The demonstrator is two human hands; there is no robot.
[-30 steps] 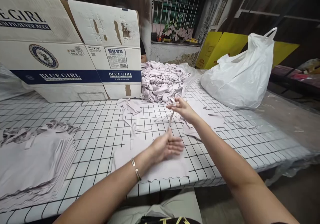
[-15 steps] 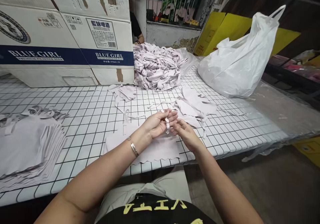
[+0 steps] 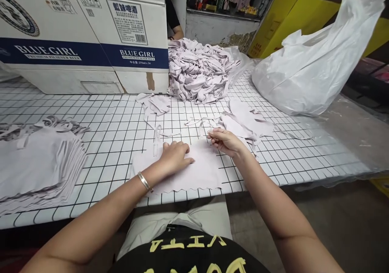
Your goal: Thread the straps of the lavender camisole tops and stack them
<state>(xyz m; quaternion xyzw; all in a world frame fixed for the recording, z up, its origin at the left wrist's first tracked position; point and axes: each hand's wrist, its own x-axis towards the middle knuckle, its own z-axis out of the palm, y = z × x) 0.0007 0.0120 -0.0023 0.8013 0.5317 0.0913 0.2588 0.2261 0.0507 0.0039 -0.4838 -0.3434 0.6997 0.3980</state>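
A pale lilac camisole (image 3: 200, 171) lies flat at the table's front edge, one of its thin straps (image 3: 157, 139) stretching away from me at its left. On its upper left part rests my left hand (image 3: 174, 157), palm down, thumb apart from the bent fingers, holding nothing. At the garment's upper right corner, my right hand (image 3: 225, 141) is closed in a pinch on the other shoulder strap, mostly hidden by the fingertips. Just beyond that hand are loose lilac garments (image 3: 243, 121) with trailing straps.
A neat stack of lilac garments (image 3: 39, 163) sits at the left. Behind stand a beer carton (image 3: 91, 74), a large heap of lilac garments (image 3: 197, 70) and a white plastic bag (image 3: 306, 70). A person's arm (image 3: 176, 31) shows behind the carton. The checked tablecloth (image 3: 109, 143) covers the table.
My hands, which were together around a strap with its small adjuster, have separated. The left came down onto the camisole; the right stays at the strap. The view has shifted slightly.
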